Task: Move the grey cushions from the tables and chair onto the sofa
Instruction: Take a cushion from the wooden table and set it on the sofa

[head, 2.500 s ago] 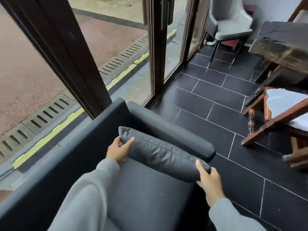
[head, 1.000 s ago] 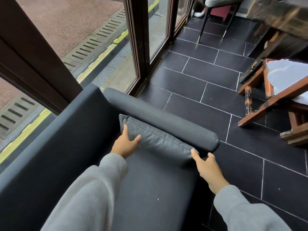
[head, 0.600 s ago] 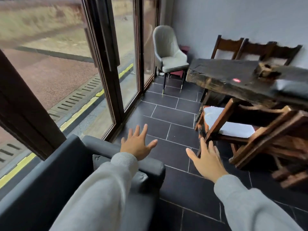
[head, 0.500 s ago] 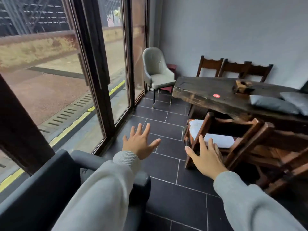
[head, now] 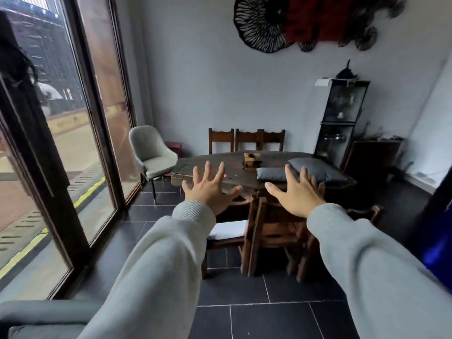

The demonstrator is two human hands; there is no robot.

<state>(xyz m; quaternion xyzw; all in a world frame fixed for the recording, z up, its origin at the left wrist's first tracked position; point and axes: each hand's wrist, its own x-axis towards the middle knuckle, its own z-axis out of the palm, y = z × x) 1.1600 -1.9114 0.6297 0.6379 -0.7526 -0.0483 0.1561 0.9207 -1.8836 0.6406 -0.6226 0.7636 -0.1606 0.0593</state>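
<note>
Two grey cushions lie on the dark wooden table (head: pixel 210 167) ahead: a small one (head: pixel 270 173) and a larger one (head: pixel 315 168) behind it to the right. My left hand (head: pixel 210 188) and my right hand (head: pixel 294 192) are raised in front of me with fingers spread, holding nothing. They are well short of the table. The grey sofa (head: pixel 36 314) shows only as an armrest at the bottom left corner. The cushion I put on it is out of view.
Wooden chairs (head: pixel 269 228) stand between me and the table, one with a white seat pad (head: pixel 227 230). A light grey armchair (head: pixel 152 155) sits by the glass doors (head: pixel 73 143) on the left. A dark cabinet (head: pixel 340 123) stands at the back right. Dark tiled floor (head: pixel 244 302) lies ahead.
Both hands let go of the cushion, left against the sofa armrest. My view swung up from the sofa to the table, and my open hands rose in front of me.
</note>
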